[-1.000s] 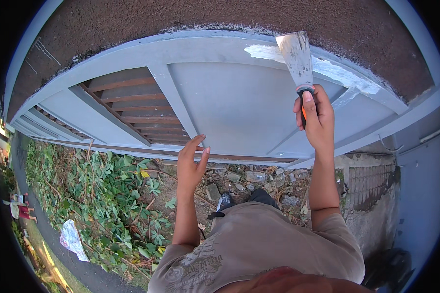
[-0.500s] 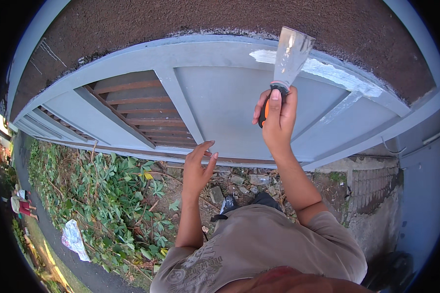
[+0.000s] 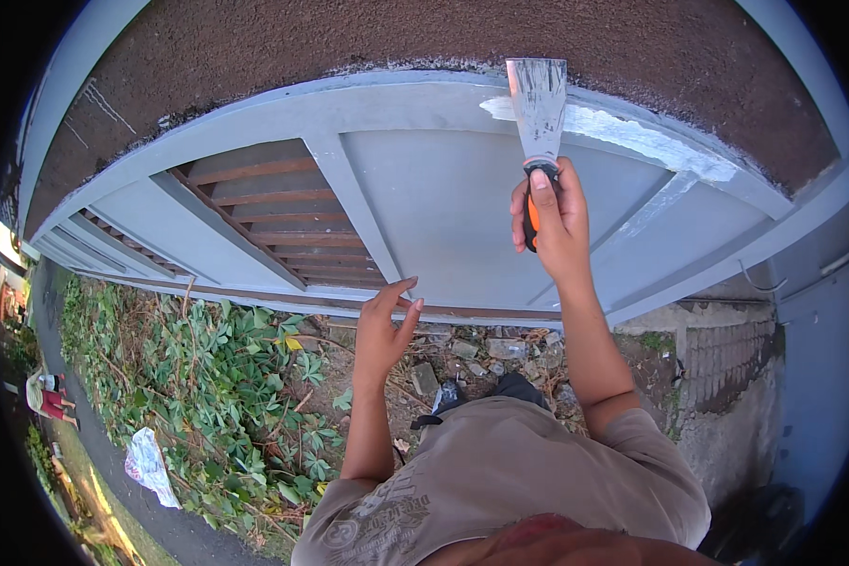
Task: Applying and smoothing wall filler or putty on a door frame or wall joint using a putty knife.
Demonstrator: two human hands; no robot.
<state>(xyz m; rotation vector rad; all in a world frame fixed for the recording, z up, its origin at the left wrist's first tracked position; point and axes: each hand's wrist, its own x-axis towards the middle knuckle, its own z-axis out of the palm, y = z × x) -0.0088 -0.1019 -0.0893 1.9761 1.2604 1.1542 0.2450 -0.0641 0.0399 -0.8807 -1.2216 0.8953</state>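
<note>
My right hand is closed round the black and orange handle of a putty knife. Its wide metal blade points up and away, smeared with grey and dark residue. The blade lies in front of the upper rail of a pale grey-blue framed wall, beside a scraped whitish strip on that rail; whether it touches cannot be told. My left hand holds nothing. Its fingers are apart, in front of the wall's lower edge, below the brown slats.
Brown slatted vents are set in the wall, with a rough brown surface above. Leafy plants and broken stones cover the ground. A person stands by the path at far left, near a white plastic sheet.
The putty knife has turned anticlockwise, its blade tip shifting left while my right hand moved slightly right. My left hand has barely moved and stays open.
</note>
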